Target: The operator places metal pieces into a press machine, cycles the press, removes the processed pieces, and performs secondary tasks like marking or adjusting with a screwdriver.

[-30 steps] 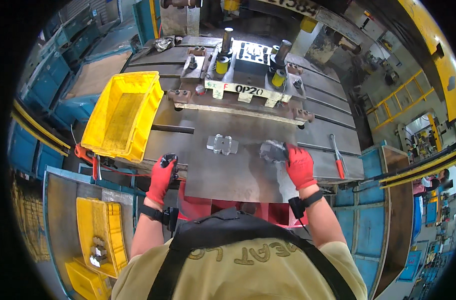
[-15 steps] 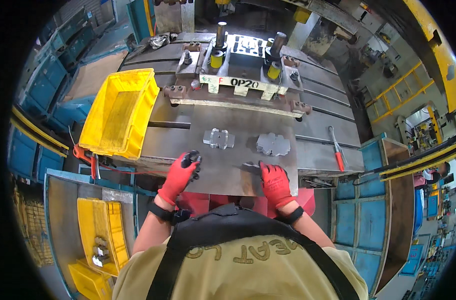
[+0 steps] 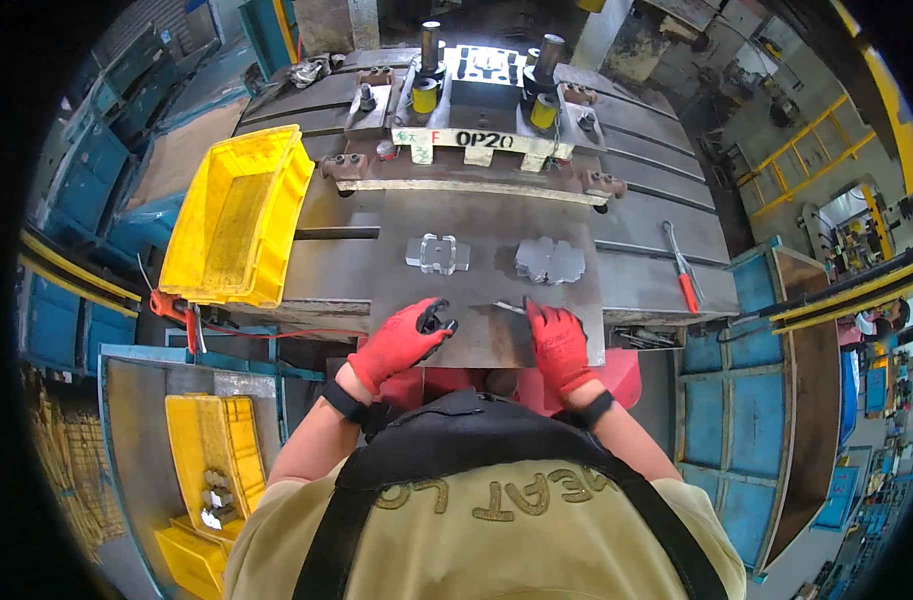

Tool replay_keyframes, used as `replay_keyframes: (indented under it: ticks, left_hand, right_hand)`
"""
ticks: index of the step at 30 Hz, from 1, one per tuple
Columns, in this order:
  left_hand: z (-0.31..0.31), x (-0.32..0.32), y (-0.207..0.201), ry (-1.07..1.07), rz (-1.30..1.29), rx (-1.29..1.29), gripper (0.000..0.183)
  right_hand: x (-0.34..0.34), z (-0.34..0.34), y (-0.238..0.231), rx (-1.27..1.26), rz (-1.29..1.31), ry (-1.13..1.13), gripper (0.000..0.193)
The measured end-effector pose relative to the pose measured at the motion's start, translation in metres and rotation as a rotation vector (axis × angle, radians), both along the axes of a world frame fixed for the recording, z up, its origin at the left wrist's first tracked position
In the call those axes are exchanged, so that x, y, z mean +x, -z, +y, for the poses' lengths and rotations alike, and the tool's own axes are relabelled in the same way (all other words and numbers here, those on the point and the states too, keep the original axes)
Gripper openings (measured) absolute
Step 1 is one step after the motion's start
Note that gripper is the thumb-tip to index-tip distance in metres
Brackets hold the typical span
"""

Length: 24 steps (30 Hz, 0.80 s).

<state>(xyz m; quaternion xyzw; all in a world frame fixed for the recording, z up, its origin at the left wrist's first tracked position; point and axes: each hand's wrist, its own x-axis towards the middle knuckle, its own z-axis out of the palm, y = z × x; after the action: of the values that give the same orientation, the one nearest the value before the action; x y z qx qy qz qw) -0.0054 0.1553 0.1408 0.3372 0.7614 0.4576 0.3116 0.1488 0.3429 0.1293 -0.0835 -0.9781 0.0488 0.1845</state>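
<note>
My right hand (image 3: pixel 560 345), in a red glove with dark fingertips, pinches the end of a thin flat metal piece (image 3: pixel 509 307) just over the steel plate (image 3: pixel 487 345). My left hand (image 3: pixel 407 342), gloved the same way, hovers near the plate's front left part, its fingers half bent and apart with nothing in them. Beyond it lies a formed metal part (image 3: pixel 438 254) with raised, shiny edges. A flat grey metal part (image 3: pixel 549 261) with a notched outline lies beyond my right hand.
A press die (image 3: pixel 487 100) with upright posts stands at the back. At the left sits a yellow bin (image 3: pixel 232 220); lower left, another yellow bin (image 3: pixel 209 440) holds metal parts. Red-handled pliers (image 3: pixel 683 270) lie on the right. A blue-framed cart (image 3: pixel 732 400) stands at the right.
My left hand has moved right, toward the middle of the plate. My right hand keeps the thin metal piece, now tilted and catching light. The whole view has shifted slightly.
</note>
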Motion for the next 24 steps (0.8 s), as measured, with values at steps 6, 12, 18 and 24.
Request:
replay_keyframes:
  ticks: [6, 12, 18, 24]
  left_hand:
    - [0.004, 0.005, -0.004, 0.114, 0.162, -0.078, 0.045]
    - [0.001, 0.005, -0.008, 0.148, 0.169, -0.101, 0.045]
    - [0.001, 0.002, -0.004, 0.143, 0.063, -0.126, 0.046]
    - [0.005, -0.003, 0.009, 0.177, 0.129, -0.116, 0.046]
  right_hand:
    - [-0.008, 0.003, 0.022, 0.115, -0.094, 0.041, 0.039]
    - [-0.008, 0.000, 0.001, 0.096, -0.035, -0.014, 0.036]
    - [-0.002, -0.010, -0.012, -0.067, 0.044, -0.013, 0.035]
    - [-0.015, 0.002, -0.009, -0.254, -0.164, 0.118, 0.042]
